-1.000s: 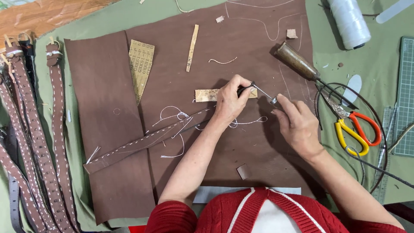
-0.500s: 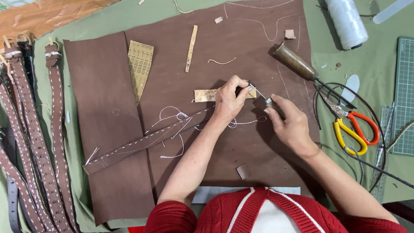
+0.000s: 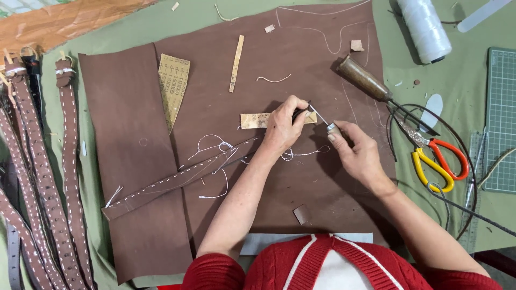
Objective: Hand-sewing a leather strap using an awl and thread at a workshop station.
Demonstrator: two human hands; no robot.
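While the left hand (image 3: 282, 126) is pinching the brown strap (image 3: 177, 180) mid-counter, the right hand's (image 3: 357, 153) fingers are gripping an awl (image 3: 322, 119); slipping, it could prick fingertips.

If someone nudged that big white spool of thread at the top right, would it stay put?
Probably not: the white thread spool lies on its side on the green mat, so its round body would likely roll. It looks fully wound, so perhaps fairly heavy for its size.

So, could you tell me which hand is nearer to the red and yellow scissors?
Right. The right hand lies just left of the scissors; the left hand is farther left.
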